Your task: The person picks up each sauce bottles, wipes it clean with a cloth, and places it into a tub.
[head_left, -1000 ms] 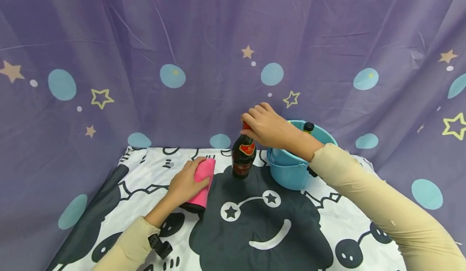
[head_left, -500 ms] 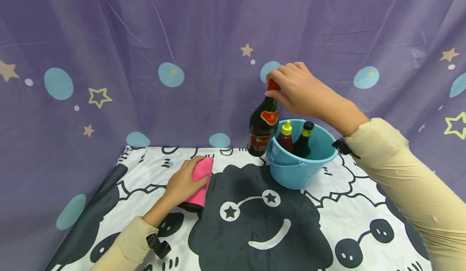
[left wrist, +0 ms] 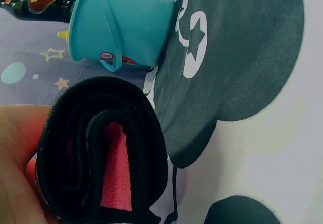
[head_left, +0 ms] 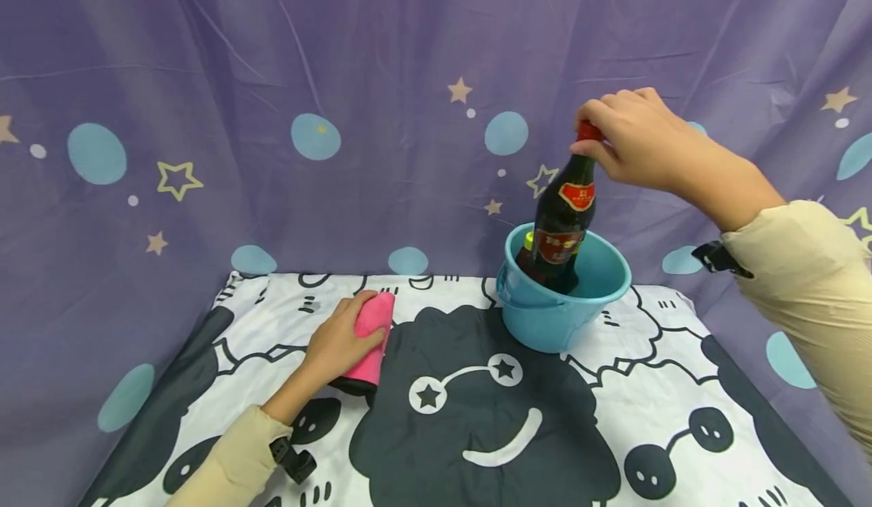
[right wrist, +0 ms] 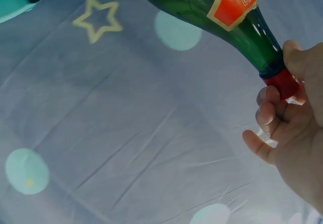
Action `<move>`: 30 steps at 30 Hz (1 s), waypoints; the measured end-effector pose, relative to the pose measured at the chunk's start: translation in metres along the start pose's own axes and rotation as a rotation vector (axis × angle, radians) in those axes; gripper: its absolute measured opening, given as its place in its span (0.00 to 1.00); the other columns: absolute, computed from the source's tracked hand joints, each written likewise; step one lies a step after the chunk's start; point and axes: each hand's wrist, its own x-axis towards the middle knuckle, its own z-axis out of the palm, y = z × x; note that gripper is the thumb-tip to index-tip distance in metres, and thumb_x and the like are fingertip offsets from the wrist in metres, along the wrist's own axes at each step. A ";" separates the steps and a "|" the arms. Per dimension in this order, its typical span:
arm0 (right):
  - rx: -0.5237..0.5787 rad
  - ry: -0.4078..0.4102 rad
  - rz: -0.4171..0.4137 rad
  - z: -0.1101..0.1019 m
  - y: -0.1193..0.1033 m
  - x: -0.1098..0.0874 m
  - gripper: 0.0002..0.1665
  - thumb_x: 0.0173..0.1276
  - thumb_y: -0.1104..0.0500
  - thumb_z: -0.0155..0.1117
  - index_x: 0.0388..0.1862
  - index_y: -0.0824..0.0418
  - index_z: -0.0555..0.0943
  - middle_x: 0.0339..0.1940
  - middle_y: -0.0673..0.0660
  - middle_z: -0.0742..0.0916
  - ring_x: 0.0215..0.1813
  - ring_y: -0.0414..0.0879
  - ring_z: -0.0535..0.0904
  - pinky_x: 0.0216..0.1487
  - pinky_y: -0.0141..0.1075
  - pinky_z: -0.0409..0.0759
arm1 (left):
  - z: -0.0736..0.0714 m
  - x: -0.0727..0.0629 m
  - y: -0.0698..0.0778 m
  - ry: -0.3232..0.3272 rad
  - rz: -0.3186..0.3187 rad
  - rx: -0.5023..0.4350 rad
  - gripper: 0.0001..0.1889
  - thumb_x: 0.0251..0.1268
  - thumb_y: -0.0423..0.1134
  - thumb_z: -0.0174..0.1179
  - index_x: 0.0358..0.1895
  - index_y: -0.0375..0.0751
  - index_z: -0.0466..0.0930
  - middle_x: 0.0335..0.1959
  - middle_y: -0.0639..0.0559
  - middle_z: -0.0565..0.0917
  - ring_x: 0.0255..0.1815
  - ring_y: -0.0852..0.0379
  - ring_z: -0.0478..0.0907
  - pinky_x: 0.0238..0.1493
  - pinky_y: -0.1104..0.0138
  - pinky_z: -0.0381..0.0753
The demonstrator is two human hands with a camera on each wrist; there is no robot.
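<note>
My right hand (head_left: 647, 140) pinches the red cap of a dark green glass bottle (head_left: 564, 208) with an orange-red neck label. The bottle hangs slightly tilted over the light blue bucket (head_left: 545, 325), its lower part overlapping the bucket's opening in the head view. In the right wrist view, thumb and fingers close around the bottle's red cap (right wrist: 283, 84). My left hand (head_left: 341, 340) grips a rolled pink towel (head_left: 371, 340) with a black underside at the left of the table. The left wrist view looks into the end of the rolled towel (left wrist: 117, 168).
Inside the bucket stand a yellow-topped sauce bottle (head_left: 527, 242) and another dark bottle, mostly hidden behind the held one. A sheep-patterned cloth (head_left: 613, 386) covers the table, and a purple curtain (head_left: 381, 76) hangs behind it.
My right hand has lifted the green bottle off the table and carried it right, over the bucket. My left hand stays in place on the towel.
</note>
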 end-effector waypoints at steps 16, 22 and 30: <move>-0.012 -0.065 -0.052 0.048 0.026 -0.047 0.13 0.63 0.61 0.73 0.37 0.62 0.76 0.25 0.55 0.81 0.29 0.54 0.77 0.41 0.59 0.72 | 0.008 -0.004 -0.003 0.007 0.017 -0.002 0.35 0.61 0.49 0.66 0.73 0.50 0.69 0.56 0.41 0.79 0.42 0.46 0.80 0.39 0.53 0.78; -0.017 -0.101 -0.039 0.061 0.026 -0.057 0.13 0.64 0.60 0.73 0.35 0.61 0.76 0.25 0.54 0.81 0.29 0.53 0.77 0.40 0.57 0.73 | 0.008 -0.006 -0.004 0.005 0.016 -0.011 0.35 0.61 0.49 0.66 0.73 0.51 0.69 0.56 0.42 0.79 0.42 0.46 0.80 0.39 0.54 0.77; -0.022 -0.151 -0.012 0.074 0.025 -0.063 0.12 0.66 0.58 0.72 0.34 0.59 0.75 0.24 0.52 0.80 0.28 0.50 0.75 0.38 0.54 0.72 | 0.007 -0.008 -0.005 -0.004 0.001 -0.012 0.35 0.62 0.49 0.66 0.73 0.52 0.68 0.58 0.42 0.78 0.43 0.46 0.80 0.40 0.53 0.77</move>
